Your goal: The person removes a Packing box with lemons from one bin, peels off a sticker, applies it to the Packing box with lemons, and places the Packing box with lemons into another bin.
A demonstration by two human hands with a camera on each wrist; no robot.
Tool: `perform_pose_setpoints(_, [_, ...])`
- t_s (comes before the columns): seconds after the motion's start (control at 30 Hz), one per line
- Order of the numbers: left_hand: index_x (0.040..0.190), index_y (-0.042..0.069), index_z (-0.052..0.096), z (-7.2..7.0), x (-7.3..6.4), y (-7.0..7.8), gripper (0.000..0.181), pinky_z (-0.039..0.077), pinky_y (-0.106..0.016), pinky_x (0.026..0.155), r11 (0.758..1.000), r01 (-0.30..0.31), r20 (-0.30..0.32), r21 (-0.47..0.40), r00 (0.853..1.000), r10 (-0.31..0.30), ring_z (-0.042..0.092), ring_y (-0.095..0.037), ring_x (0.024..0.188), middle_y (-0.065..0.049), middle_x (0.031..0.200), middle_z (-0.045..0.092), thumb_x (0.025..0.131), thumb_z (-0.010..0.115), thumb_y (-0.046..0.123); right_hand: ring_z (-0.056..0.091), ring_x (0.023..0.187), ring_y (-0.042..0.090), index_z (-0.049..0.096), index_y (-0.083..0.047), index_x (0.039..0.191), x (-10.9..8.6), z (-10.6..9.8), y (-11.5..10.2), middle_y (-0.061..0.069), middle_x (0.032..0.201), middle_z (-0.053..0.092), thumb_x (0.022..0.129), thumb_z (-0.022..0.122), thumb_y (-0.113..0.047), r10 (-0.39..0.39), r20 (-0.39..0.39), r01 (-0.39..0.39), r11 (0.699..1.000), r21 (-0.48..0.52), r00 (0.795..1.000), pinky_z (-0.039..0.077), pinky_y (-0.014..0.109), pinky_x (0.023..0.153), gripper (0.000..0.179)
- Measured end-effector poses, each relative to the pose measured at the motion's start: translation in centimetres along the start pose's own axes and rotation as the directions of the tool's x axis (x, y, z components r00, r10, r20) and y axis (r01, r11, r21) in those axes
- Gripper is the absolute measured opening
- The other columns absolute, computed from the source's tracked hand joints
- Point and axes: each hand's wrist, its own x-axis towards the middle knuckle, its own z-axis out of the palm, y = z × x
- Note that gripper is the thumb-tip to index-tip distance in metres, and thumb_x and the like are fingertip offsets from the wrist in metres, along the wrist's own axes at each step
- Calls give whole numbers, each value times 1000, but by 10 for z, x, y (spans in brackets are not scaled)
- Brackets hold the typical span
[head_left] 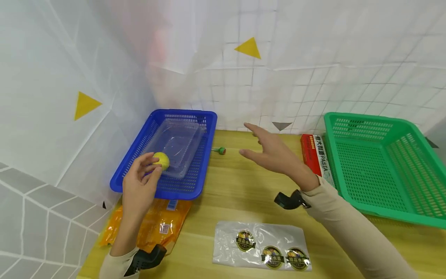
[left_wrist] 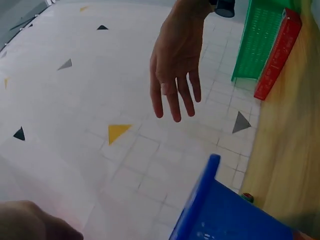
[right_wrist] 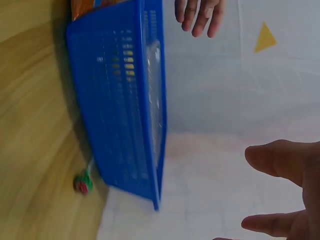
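While looking into the blue plastic basket (head_left: 206,161) at left, with a clear plastic tray (head_left: 177,149) inside, find the right hand (head_left: 270,149) well off rightward, fingers wide and empty; the left hand (head_left: 139,186) nearer, fingers loosely curved, holding nothing, just above the yellow ball (head_left: 162,161), round, without long axis, in that basket.

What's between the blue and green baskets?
Head view: a small red-green flower by the blue basket, then bare table under the raised right hand, then the pasta box beside the green basket.
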Motion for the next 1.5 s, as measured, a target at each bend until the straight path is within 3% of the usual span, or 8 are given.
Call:
perform_pose_setpoints(0.33, [122, -7, 56, -12, -28, -57, 34, 35, -33, 75, 933, 33, -393, 357, 912, 118, 43, -23, 84, -13, 95, 43, 93, 70, 5, 56, 131, 30, 29, -10, 163, 79, 55, -28, 14, 156, 47, 100, 68, -41, 90, 154, -131, 951, 280, 984, 55, 40, 91, 80])
perform_pose_setpoints(0.47, [122, 1, 43, -9, -34, -68, 41, 41, -23, 77, 988, 149, -507, -49, 848, -153, 45, -20, 88, -8, 103, 39, 95, 72, 3, 57, 126, 28, 32, -8, 161, 101, 73, -43, 14, 153, 49, 100, 67, -41, 169, 169, -219, 913, 344, 971, 54, 38, 76, 78])
perform_pose_setpoints(0.6, [117, 8, 32, -6, -34, -73, 51, 53, -21, 70, 815, 71, -468, -575, 789, -399, 51, -20, 90, -10, 108, 38, 92, 73, -6, 48, 137, 32, 30, -3, 161, 116, 89, -58, 16, 159, 42, 99, 67, -39, 258, 150, -297, 872, 390, 954, 50, 45, 99, 81])
perform_pose_setpoints(0.7, [119, 0, 35, -5, -35, -76, 46, 59, -28, 66, 681, 50, -389, -730, 790, -475, 57, -21, 87, -17, 113, 46, 94, 74, -4, 43, 139, 30, 23, 1, 162, 124, 102, -68, 18, 161, 36, 97, 68, -38, 317, 153, -352, 841, 411, 936, 40, 44, 112, 88])
perform_pose_setpoints(0.87, [125, -12, 45, -5, -35, -79, 42, 61, -32, 71, 624, 46, -331, -780, 816, -475, 64, -21, 83, -22, 117, 57, 97, 73, 1, 58, 101, 20, 6, 5, 163, 135, 129, -77, 15, 137, 55, 96, 67, -37, 372, 184, -415, 824, 386, 910, 54, 42, 92, 100])
perform_pose_setpoints(1.07, [123, -12, 46, -3, -36, -79, 42, 62, -34, 69, 598, 49, -306, -800, 824, -477, 66, -22, 85, -21, 115, 57, 95, 75, 0, 69, 101, 32, 6, 13, 159, 141, 151, -79, 32, 147, 47, 94, 76, -33, 440, 99, -446, 826, 344, 892, 56, 40, 92, 106])
perform_pose_setpoints(1.2, [118, -10, 46, -4, -38, -79, 36, 62, -34, 65, 599, 52, -310, -799, 818, -485, 67, -23, 86, -18, 107, 58, 94, 73, -6, 70, 93, 29, 17, 11, 159, 139, 155, -80, 27, 152, 43, 94, 78, -26, 454, 141, -461, 743, 485, 880, 61, 37, 75, 96])
perform_pose_setpoints(1.5, [116, -6, 47, -3, -36, -79, 32, 62, -33, 65, 618, 60, -307, -784, 828, -470, 64, -24, 92, -17, 109, 55, 94, 72, -6, 65, 53, 24, -2, 5, 162, 135, 147, -81, -6, 56, 39, 90, 78, -21, 463, 150, -458, 678, 575, 874, 62, 36, 67, 111])
